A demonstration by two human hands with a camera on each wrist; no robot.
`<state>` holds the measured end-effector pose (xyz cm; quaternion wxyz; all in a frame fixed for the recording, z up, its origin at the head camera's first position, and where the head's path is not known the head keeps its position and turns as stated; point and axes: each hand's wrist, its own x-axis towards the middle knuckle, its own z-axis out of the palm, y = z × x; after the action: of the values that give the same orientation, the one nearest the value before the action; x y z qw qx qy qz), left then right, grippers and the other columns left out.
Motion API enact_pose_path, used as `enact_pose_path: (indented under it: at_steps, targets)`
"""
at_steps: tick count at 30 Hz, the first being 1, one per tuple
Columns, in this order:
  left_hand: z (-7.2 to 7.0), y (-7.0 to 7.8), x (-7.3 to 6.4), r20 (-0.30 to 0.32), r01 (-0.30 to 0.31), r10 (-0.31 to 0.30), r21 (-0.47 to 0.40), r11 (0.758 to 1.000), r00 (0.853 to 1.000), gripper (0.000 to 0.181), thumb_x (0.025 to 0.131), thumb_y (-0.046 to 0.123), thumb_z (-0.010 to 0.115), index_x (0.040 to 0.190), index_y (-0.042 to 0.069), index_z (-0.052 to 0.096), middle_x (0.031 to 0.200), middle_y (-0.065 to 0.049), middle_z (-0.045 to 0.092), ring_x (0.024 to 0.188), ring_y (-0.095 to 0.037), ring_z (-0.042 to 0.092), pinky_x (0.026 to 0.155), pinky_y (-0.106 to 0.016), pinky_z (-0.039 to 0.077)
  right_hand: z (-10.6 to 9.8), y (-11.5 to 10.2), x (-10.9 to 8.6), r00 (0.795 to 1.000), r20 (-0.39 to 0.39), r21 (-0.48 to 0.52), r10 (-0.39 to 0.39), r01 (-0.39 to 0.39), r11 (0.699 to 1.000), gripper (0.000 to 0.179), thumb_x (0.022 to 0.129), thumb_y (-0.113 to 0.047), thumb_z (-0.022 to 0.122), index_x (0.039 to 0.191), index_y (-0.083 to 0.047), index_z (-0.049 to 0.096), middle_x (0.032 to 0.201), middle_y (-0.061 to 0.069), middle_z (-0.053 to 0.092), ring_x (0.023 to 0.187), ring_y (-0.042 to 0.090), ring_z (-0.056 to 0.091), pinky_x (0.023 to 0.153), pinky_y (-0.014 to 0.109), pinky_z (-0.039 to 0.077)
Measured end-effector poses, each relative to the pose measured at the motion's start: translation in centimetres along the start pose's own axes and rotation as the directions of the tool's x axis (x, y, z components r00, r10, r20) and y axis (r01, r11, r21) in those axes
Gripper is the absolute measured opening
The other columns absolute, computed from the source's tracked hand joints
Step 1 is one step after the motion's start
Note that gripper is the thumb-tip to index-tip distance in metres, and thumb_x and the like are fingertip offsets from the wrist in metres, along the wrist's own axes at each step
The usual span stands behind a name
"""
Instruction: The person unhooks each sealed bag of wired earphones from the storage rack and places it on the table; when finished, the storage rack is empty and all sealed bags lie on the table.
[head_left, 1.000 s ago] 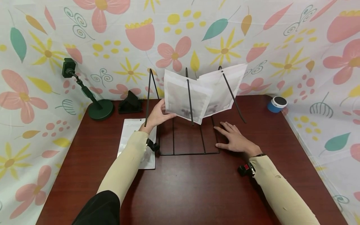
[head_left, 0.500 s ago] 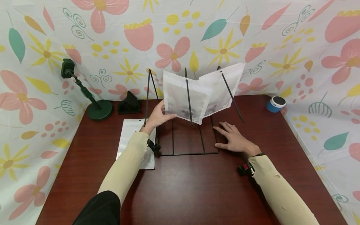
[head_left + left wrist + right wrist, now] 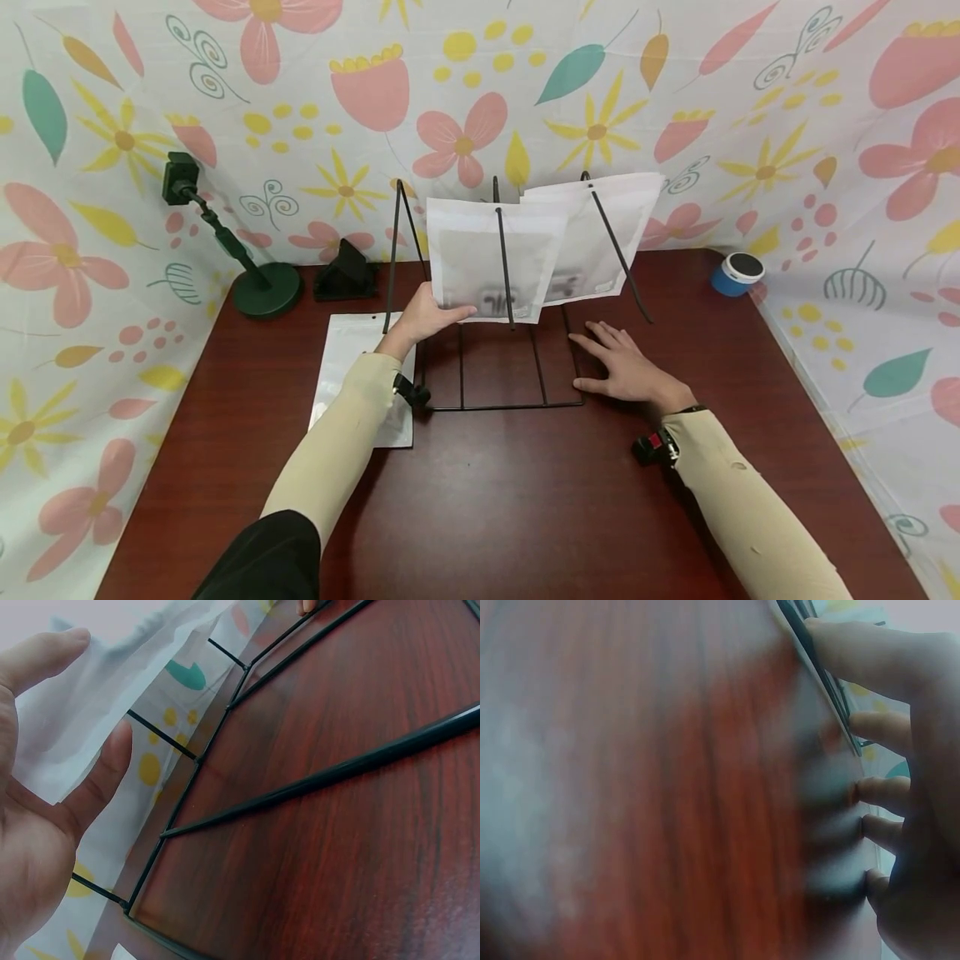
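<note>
At least three pouches (image 3: pixel 472 258) (image 3: pixel 592 250) (image 3: pixel 345 350), one rack (image 3: pixel 510 407), two hands (image 3: pixel 426 319) (image 3: pixel 622 367)

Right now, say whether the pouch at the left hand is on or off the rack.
On: the middle prong passes through the white pouch near its top, then down in front.

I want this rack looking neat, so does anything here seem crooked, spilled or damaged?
Yes: on the black wire rack, the right white pouch looks tilted, its top edge rising to the right, and the left white pouch partly covers it. The beige right sleeve also has what look like small holes. I see no spill.
</note>
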<state>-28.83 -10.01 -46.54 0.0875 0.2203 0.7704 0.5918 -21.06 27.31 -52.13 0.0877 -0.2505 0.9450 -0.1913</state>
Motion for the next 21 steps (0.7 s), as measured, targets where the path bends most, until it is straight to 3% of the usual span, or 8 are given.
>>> enact_pose_path:
  at_steps: [11,21]
  targets:
    - [0.0,0.8,-0.9,-0.002,0.016,-0.016,0.045,0.999,1.0,0.035,0.086,0.014,0.075,0.116,-0.001,0.066,0.114,-0.018,0.069,0.105,-0.024,0.066,0.091,-0.034,0.053,0.1,-0.1,-0.1,1.0,-0.002,0.009,-0.002,0.002,1.0,0.081,0.088,-0.053,0.065,0.153,-0.015,0.033,0.159,0.024,0.017,0.147,0.046,0.009,0.114,0.066,0.006]
    - [-0.1,1.1,-1.6,-0.018,0.004,-0.003,0.029,1.0,1.0,0.026,0.086,0.011,0.074,0.109,0.0,0.069,0.1,-0.012,0.073,0.084,-0.011,0.069,0.086,-0.031,0.054,0.1,-0.1,0.0,1.0,-0.021,-0.012,-0.012,0.011,1.0,0.081,0.087,-0.051,0.067,0.152,-0.015,0.035,0.158,0.024,0.02,0.146,0.047,0.012,0.113,0.067,0.009]
